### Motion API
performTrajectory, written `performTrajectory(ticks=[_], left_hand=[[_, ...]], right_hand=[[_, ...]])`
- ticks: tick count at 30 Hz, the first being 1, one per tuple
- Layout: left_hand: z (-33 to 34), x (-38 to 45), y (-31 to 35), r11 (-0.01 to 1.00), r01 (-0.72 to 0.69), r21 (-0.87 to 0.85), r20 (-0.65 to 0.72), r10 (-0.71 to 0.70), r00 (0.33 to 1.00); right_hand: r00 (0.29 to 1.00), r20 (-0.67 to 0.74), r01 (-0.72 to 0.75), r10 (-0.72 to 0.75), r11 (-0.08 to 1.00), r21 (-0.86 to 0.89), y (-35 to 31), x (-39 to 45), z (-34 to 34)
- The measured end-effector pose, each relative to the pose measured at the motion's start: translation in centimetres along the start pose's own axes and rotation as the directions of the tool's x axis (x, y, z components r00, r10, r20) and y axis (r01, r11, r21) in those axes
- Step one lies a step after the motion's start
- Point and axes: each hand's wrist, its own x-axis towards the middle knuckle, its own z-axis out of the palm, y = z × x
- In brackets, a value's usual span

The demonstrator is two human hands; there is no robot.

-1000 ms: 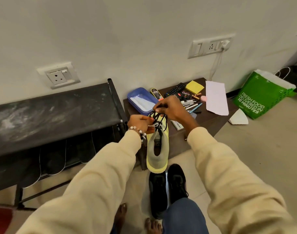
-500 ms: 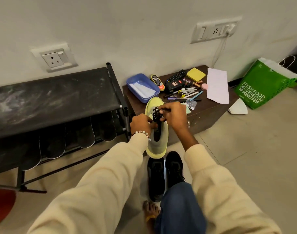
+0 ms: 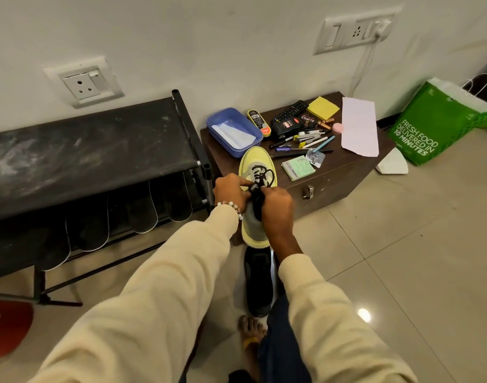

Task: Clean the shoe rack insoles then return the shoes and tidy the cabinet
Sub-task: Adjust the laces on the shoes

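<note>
Now we pinch the black laces (image 3: 260, 175) of the yellow shoe (image 3: 254, 230) with both left hand (image 3: 230, 189) and right hand (image 3: 277, 205), fingers curled; its toe rests on the cabinet (image 3: 344, 172) front-left corner, beside the shoe rack (image 3: 93, 150).

Shoe rack (image 3: 93, 150) left; cabinet (image 3: 344, 172) right of it; shoe (image 3: 254, 228) between them; bag (image 3: 436, 125) far right.

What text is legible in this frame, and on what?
"FRESH FOOD DELIVERED IN 10 MINUTES": green bag on the floor by the wall.
"Cherry": round black tin on the brown cabinet.
"camlin": green booklet on the cabinet; its finer print is too small.
Polish bottle and black pouch: labels blurred, unreadable.
</note>
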Motion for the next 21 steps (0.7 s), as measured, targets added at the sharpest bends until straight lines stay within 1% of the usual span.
performTrajectory(ticks=[2, 4, 6, 8, 9, 10, 11, 12, 13, 15, 18, 20, 21], left_hand=[[0.1, -0.1, -0.4, 0.999, -0.010, -0.052, -0.005, 0.010, 1.000], [0.2, -0.2, -0.7, 0.995, -0.018, -0.102, -0.015, 0.017, 1.000], [0.3, -0.1, -0.9, 0.992, -0.022, -0.121, -0.013, 0.020, 1.000], [0.3, -0.1, -1.0, 0.990, -0.021, -0.138, -0.006, 0.021, 1.000], [0.4, -0.1, -1.0, 0.988, -0.023, -0.150, -0.006, 0.022, 1.000], [0.4, 0.0, -1.0, 0.987, -0.026, -0.159, -0.007, 0.025, 1.000], [0.4, 0.0, -1.1, 0.986, -0.029, -0.164, -0.008, 0.028, 1.000], [0.4, 0.1, -1.2, 0.985, -0.026, -0.169, -0.008, 0.025, 1.000], [0.4, 0.2, -1.3, 0.984, -0.017, -0.176, -0.005, 0.016, 1.000], [0.4, 0.5, -1.4, 0.981, 0.005, -0.192, 0.008, -0.004, 1.000], [0.5, 0.6, -1.4, 0.981, 0.017, -0.194, 0.020, -0.014, 1.000], [0.6, 0.7, -1.4, 0.983, 0.019, -0.185, 0.003, -0.019, 1.000], [0.7, 0.7, -1.5, 0.983, 0.023, -0.181, -0.005, -0.024, 1.000]], right_hand=[[0.991, 0.006, 0.137, -0.137, 0.987, -0.085, 0.2, -0.2, -0.1], [0.958, 0.028, 0.284, -0.285, 0.932, -0.226, 0.4, -0.1, -0.4], [0.896, 0.119, 0.441, -0.427, 0.833, -0.333, 0.5, 0.3, -0.7], [0.816, 0.208, 0.578, -0.540, 0.741, -0.343, 0.4, 0.9, -1.1], [0.778, 0.285, 0.628, -0.560, 0.707, -0.325, 0.4, 1.4, -1.2], [0.747, 0.411, 0.654, -0.523, 0.689, -0.312, 0.2, 1.8, -1.3], [0.697, 0.552, 0.679, -0.458, 0.669, -0.303, 0.0, 2.3, -1.4], [0.646, 0.650, 0.699, -0.400, 0.653, -0.292, -0.3, 2.7, -1.6], [0.618, 0.694, 0.703, -0.369, 0.654, -0.277, -0.4, 3.2, -1.7], [0.591, 0.734, 0.704, -0.336, 0.659, -0.265, -0.8, 3.7, -2.0], [0.611, 0.752, 0.666, -0.248, 0.675, -0.318, -1.0, 4.1, -2.2], [0.642, 0.716, 0.659, -0.274, 0.675, -0.332, -0.4, 4.2, -2.3], [0.651, 0.690, 0.658, -0.315, 0.688, -0.307, -0.1, 4.2, -2.6]])
